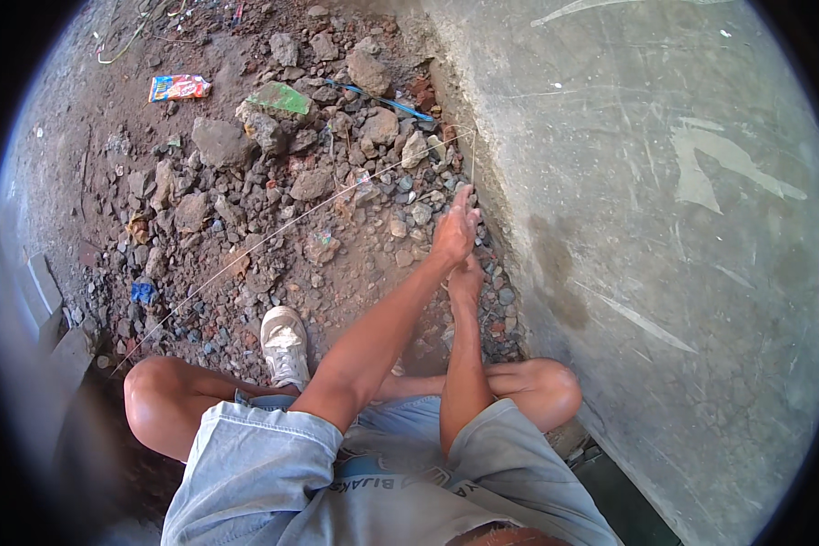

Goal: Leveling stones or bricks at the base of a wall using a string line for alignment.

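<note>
My left hand (455, 233) reaches forward over gravel beside the concrete slab, its fingers drawn together. A thin pale string (273, 236) stretches diagonally from the lower left to the slab's edge, then bends back and runs down to the fingertips of this hand. Just behind and below it, my right hand (466, 278) is closed near the left wrist. Most of its fingers are hidden, so what it grips does not show. Small grey stones (420, 213) lie around both hands.
To the right rises a grey concrete surface (628, 209) with pale scuffs. Rubble and larger rocks (220, 143) cover the ground ahead, with a colourful wrapper (179, 87), a green-faced chunk (280, 97) and a blue strip (379, 98). My shoe (284, 346) stands on the gravel.
</note>
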`<state>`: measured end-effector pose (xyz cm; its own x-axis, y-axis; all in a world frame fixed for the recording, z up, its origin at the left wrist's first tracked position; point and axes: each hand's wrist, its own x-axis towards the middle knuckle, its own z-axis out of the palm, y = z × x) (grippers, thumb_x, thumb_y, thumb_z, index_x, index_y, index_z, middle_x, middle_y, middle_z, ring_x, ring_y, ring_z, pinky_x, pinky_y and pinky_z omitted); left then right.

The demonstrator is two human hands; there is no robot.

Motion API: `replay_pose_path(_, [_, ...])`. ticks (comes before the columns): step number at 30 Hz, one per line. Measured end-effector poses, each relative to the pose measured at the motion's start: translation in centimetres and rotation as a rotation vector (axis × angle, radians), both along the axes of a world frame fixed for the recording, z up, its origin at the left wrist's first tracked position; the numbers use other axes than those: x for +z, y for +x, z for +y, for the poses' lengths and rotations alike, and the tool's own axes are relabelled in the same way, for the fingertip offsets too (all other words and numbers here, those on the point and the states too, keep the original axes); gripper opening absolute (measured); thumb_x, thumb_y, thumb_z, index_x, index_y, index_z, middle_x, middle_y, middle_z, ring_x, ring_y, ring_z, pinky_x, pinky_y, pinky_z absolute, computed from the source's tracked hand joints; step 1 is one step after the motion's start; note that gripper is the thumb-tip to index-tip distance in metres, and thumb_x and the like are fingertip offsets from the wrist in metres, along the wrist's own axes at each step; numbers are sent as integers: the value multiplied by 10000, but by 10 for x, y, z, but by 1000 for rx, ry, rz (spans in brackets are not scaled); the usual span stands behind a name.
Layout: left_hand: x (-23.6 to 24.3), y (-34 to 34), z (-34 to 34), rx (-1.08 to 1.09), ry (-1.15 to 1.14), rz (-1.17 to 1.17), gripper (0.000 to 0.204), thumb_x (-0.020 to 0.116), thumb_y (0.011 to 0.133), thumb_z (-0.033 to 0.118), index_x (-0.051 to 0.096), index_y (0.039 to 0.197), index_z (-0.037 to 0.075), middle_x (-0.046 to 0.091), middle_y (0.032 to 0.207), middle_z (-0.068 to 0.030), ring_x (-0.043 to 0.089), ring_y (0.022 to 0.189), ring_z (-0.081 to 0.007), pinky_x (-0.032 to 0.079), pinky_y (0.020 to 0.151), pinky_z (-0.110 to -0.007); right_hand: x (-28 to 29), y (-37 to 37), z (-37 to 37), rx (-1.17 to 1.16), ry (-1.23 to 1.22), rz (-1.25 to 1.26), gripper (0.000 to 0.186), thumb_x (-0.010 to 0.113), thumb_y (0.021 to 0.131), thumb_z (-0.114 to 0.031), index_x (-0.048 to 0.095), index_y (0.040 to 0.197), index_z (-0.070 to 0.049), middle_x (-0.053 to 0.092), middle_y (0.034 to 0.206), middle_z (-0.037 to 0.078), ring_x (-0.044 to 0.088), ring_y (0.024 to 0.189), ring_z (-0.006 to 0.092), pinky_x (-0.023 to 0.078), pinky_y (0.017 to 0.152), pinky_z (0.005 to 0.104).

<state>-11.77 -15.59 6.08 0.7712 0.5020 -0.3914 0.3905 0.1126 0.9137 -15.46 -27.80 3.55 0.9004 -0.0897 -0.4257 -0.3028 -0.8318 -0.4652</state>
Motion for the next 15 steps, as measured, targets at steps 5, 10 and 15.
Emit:
replay_pose_path(5, [-4, -7, 11, -151, 180, -30, 412, 469, 884, 147, 500, 1293, 111, 675, 935, -177, 642, 833, -367, 490, 699, -453, 22, 13, 0, -27, 128, 351, 313, 449, 913, -64, 574, 1195, -10, 646, 1063, 108, 592, 958, 178, 436, 837, 304])
replay_pose_path(10, [-3, -36, 38, -355, 353, 8, 342, 503, 842, 160, 586, 1171, 113, 643, 1058, -167, 628, 896, -358, 504, 726, -465, 64, 48, 56, 151, 243, -93, 380, 457, 897, -83, 489, 1263, 16, 619, 1133, 196, 572, 1099, 264, 407, 934, 348])
replay_pose_path(15, [35, -55, 19, -540, 451, 125, 228, 533, 794, 115, 595, 999, 36, 646, 926, -162, 642, 817, -324, 523, 676, -428, 52, 89, 109, 301, -58, -198, 383, 439, 931, -187, 489, 1257, 7, 624, 1107, 205, 577, 1085, 296, 397, 950, 358])
